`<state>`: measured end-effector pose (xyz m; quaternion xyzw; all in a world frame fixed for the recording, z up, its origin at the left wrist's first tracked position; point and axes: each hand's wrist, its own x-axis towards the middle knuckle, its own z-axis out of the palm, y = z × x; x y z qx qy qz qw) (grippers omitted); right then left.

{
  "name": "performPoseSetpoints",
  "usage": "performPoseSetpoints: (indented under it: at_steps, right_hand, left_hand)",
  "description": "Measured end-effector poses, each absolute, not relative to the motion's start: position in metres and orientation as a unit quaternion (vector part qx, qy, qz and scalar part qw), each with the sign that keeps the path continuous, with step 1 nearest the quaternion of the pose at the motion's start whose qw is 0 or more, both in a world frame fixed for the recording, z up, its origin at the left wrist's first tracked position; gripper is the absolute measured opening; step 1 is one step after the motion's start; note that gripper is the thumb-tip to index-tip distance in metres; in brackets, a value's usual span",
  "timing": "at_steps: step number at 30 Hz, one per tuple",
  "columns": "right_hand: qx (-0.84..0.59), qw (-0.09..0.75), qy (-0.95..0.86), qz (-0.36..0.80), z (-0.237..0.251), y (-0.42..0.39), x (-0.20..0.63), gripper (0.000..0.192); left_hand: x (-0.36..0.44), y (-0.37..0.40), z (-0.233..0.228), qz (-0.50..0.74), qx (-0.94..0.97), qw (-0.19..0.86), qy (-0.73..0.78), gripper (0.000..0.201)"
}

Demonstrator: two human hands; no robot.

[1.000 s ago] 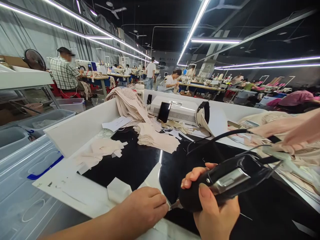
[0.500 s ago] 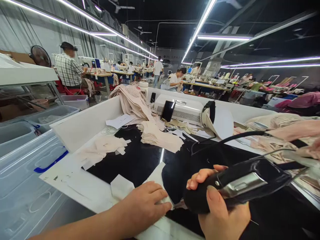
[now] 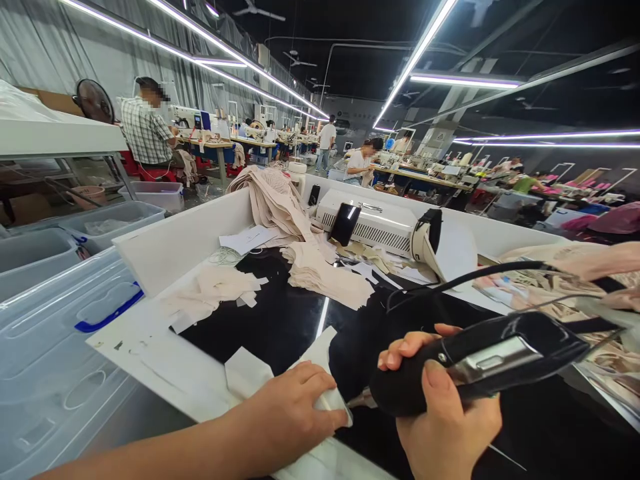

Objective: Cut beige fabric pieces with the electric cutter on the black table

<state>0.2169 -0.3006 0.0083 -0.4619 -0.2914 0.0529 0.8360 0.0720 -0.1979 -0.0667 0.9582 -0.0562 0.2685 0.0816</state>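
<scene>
My right hand (image 3: 445, 427) grips a black corded hand tool (image 3: 480, 363) with a silver plate on its side and a thin metal tip pointing left. The tip sits next to a small white fabric piece (image 3: 333, 400) that my left hand (image 3: 287, 417) pinches at the near edge of the glossy black worktop (image 3: 280, 327). More white pieces (image 3: 245, 377) lie beside my left hand. A black cable (image 3: 480, 273) runs from the tool toward the back right.
Piles of beige fabric pieces (image 3: 320, 273) and a white machine (image 3: 373, 227) with a phone (image 3: 345, 223) leaning on it stand at the back. Clear plastic bins (image 3: 60, 313) sit on the left. A co-worker's arm (image 3: 595, 260) reaches in on the right. Other people sew further back.
The view has shifted slightly. My left hand now pinches the white piece at the tool's tip; both hands stay at the near edge.
</scene>
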Motion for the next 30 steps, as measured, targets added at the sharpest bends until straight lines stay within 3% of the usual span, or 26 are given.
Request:
performPoseSetpoints:
  at_steps: [25,30]
  right_hand:
    - [-0.483,0.827,-0.279,0.064,0.008,-0.289,0.212,0.033]
    - [-0.481,0.818,-0.307,0.071,0.009,-0.297,0.213,0.031]
  left_hand:
    - [0.07,-0.209,-0.079,0.312,0.948,0.056,-0.033,0.014]
    - [0.066,-0.216,-0.087,0.312,0.949,-0.008,-0.037,0.035]
